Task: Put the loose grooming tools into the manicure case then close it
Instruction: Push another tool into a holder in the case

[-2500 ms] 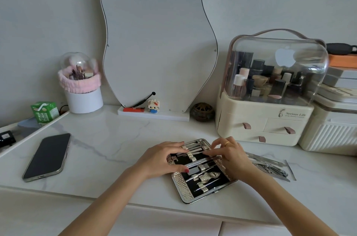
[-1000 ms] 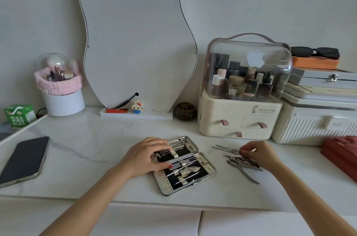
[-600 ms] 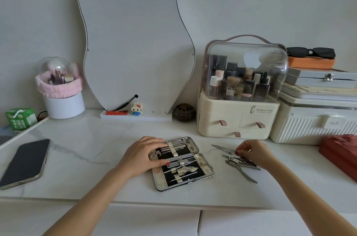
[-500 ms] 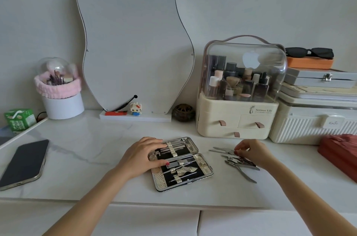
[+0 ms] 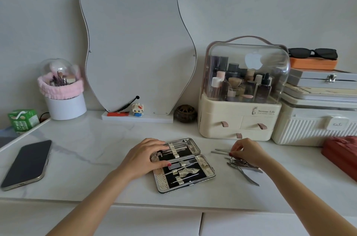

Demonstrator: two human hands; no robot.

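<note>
Case (image 5: 204, 168) lies open flat on the counter (image 5: 92, 139), mid-front, skewed a bit; its near corner sits close to the counter's front edge. Both halves carry tools under straps.

Left hand (image 5: 144, 158) rests on the case's left side, fingers spread fairly straight over the hinge end, thumb on the lower half. Pressing, not gripping.

Loose tools (image 5: 240, 165) lie in a small pile just right of the case, apart from it by a bare strip of counter. One long tool sticks out toward the front edge.

Right hand (image 5: 247, 151) is over the far end of the pile, fingertips pinched together on a thin tool; which one, can't tell.

Open room: wide bare marble left of the case up to the phone (image 5: 26, 164), which lies near the front-left edge. Bare band behind the case up to the mirror (image 5: 135, 42) base.

Right side tighter: organizer (image 5: 237, 120) just behind the pile, white box (image 5: 313, 129) beside it, red box (image 5: 342, 154) at the right edge, near the pile. Brush pot (image 5: 65, 104) and green carton (image 5: 23, 122) are far back left.
</note>
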